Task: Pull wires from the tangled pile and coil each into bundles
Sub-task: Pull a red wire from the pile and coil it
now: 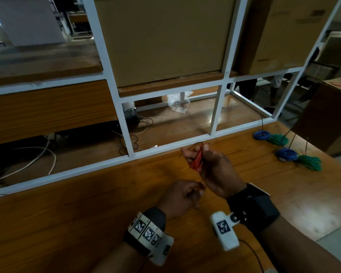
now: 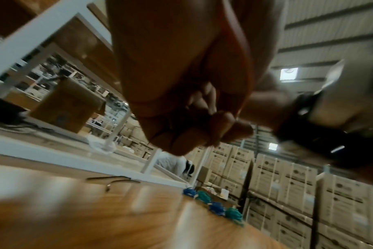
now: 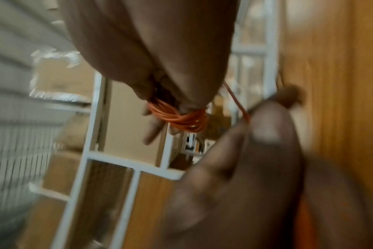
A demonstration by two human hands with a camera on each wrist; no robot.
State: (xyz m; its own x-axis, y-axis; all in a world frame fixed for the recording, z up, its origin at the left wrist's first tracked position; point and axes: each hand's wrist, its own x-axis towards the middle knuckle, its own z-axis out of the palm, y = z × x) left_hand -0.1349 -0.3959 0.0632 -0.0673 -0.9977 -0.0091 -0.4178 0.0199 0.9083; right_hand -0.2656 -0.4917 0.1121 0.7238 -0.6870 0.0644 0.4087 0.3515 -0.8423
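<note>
While my right hand (image 1: 215,170) stands raised above the desk (image 1: 87,223), thumb side up, the orange wire (image 1: 196,161) sits wound in loops round its fingers (image 3: 153,128). From the right wrist view the coil (image 3: 181,119) wraps the fingers close to the palm, and those fingers are curled round it with their tips poking out past the loops. One loose strand (image 3: 236,102) runs off the coil to my left hand (image 1: 182,198), which sits lower and nearer me, just beside the right wrist. Its thumb and fingertips pinch that strand; the other fingers (image 2: 202,134) are curled in, as the left wrist view shows, though it is blurred.

My left hand is palm down, just above the desk; whether it touches the wood I cannot tell. Both wrists carry black straps with tagged white camera mounts.

Well apart to the right on the desk lie four coiled bundles: a blue one (image 1: 261,135) touching a green one (image 1: 278,139), and nearer me another blue (image 1: 286,154) touching another green (image 1: 309,162). Behind the hands runs a white frame (image 1: 165,146), and a thin dark wire (image 2: 115,179) lies on the desk just by it.
</note>
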